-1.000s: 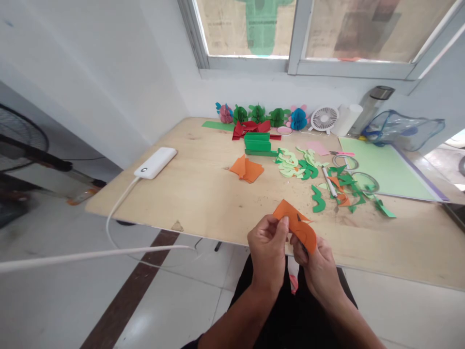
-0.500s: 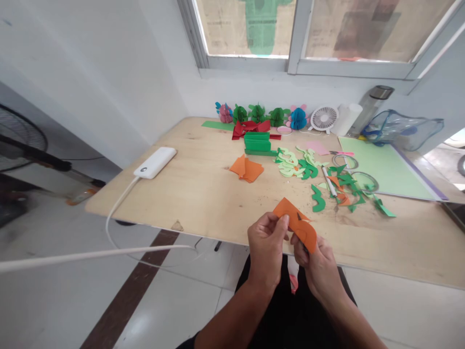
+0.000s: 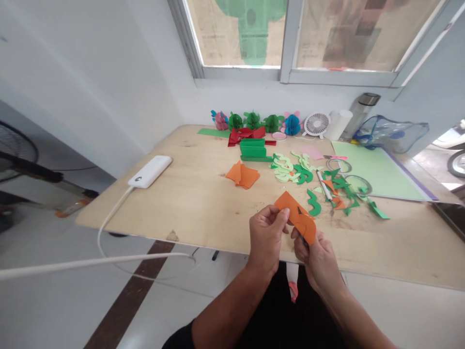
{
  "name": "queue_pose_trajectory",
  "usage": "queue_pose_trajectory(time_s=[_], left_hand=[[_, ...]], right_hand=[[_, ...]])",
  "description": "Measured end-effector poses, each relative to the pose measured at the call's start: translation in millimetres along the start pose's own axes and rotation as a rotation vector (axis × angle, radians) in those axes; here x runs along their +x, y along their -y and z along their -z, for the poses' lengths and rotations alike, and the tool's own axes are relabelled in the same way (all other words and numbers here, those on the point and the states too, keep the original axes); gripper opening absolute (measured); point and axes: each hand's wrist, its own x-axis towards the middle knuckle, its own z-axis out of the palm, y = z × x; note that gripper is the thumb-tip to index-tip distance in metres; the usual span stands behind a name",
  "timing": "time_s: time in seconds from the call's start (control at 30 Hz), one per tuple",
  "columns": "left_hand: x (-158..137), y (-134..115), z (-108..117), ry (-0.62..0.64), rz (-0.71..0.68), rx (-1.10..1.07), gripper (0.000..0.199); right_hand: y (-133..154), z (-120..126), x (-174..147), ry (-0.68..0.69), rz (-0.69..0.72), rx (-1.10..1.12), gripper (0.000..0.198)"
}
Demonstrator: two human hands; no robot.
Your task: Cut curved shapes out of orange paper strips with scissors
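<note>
Over the table's front edge, my left hand (image 3: 267,232) pinches an orange paper piece (image 3: 286,201) between thumb and fingers. Curved pencil-like lines are drawn on the paper, and its right part is cut into a rounded flap. My right hand (image 3: 317,254) is closed beneath that flap around scissors (image 3: 300,211), whose dark blade tip shows at the slit. Paper and fingers hide most of the scissors. Beyond my hands lie a wavy green cutout (image 3: 313,203) and a stack of orange paper (image 3: 243,175).
Green and orange scraps (image 3: 343,186), a white pen (image 3: 324,185) and tape rings (image 3: 358,185) lie to the right. Light green cutouts (image 3: 283,167) and folded green paper (image 3: 253,150) sit farther back. A white power bank (image 3: 150,171) with a cable is at left.
The camera view has tilted slightly up and shifted right. The orange paper has turned a little in my hands, its rounded flap now angled differently. Both hands keep their hold.
</note>
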Motion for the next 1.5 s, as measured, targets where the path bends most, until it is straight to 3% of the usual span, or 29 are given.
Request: queue_pose_trajectory(time_s=[0.23, 0.57, 0.87, 1.5], left_hand=[[18.4, -3.4, -5.6, 0.03, -0.029, -0.001, 0.02], [81.7, -12.9, -29.1, 0.134, -0.057, -0.103, 0.025], [125.4, 5.5, -29.1, 0.216, -0.061, -0.114, 0.026], [115.4, 10.1, -30.1, 0.216, -0.009, -0.233, 0.027]], right_hand=[[6.2, -4.9, 19.0, -0.002, 0.022, 0.005, 0.038], [30.3, -8.4, 85.5, 0.041, 0.16, -0.075, 0.034], [20.1, -5.7, 119.7, 0.003, 0.193, -0.145, 0.033], [-0.1, 0.9, 124.8, 0.019, 0.192, -0.206, 0.03]])
